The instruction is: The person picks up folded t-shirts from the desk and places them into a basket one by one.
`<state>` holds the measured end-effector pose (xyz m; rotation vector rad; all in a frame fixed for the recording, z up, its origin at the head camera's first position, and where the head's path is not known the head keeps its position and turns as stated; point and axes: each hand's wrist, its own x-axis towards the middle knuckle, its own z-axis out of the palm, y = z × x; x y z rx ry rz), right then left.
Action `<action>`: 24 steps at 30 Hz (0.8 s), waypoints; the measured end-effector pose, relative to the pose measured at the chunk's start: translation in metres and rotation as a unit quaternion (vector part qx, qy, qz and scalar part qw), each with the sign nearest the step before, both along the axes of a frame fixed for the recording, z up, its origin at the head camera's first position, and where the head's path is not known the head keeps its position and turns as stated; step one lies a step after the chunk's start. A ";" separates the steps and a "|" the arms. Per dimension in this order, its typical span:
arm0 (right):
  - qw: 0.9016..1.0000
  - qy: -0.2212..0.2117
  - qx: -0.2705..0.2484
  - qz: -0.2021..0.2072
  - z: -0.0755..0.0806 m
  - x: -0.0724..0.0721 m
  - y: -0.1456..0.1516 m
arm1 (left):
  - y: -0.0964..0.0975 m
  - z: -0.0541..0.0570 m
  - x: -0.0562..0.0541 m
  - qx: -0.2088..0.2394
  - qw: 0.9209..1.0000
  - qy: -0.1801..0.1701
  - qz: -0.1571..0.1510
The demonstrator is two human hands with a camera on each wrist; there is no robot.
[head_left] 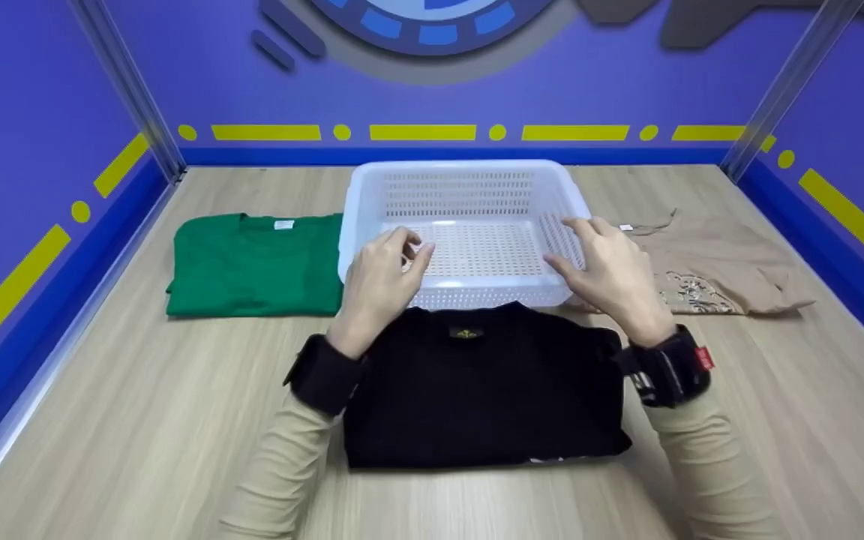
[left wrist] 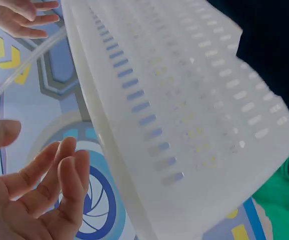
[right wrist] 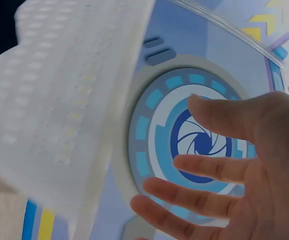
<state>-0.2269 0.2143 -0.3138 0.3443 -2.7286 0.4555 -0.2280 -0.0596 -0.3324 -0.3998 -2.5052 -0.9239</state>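
My left hand hovers over the near left part of a white plastic basket, fingers loosely bent and holding nothing. Over the basket's right side is my right hand, thumb and fingers spread apart, also holding nothing. Both wrist views show each hand beside the basket's rim with a gap between. A folded black shirt lies in front of the basket, under and between my forearms, its collar close to the basket's near wall. In the left wrist view, the basket's slotted wall fills the middle.
A folded green shirt lies left of the basket, and a folded tan shirt with a dark print lies to the right. All rest on a wood-grain table. Blue panels with yellow marks enclose the back and sides.
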 end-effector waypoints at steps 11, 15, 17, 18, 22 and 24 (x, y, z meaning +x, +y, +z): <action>0.998 -0.016 -0.014 -0.056 -0.021 0.034 0.041 | -0.037 -0.017 0.030 -0.039 0.993 -0.085 0.065; 0.989 -0.130 0.013 -0.062 -0.027 0.040 0.050 | -0.050 -0.026 0.032 -0.083 0.981 -0.151 0.089; 0.977 -0.200 0.039 -0.061 -0.031 0.040 0.052 | -0.055 -0.030 0.033 -0.114 0.970 -0.194 0.096; 0.968 -0.236 0.054 -0.061 -0.034 0.040 0.053 | -0.057 -0.032 0.033 -0.128 0.963 -0.218 0.096; 0.927 -0.352 0.106 -0.066 -0.043 0.037 0.052 | -0.063 -0.038 0.033 -0.185 0.934 -0.294 0.086; 0.914 -0.382 0.119 -0.068 -0.047 0.034 0.051 | -0.064 -0.040 0.032 -0.201 0.923 -0.319 0.077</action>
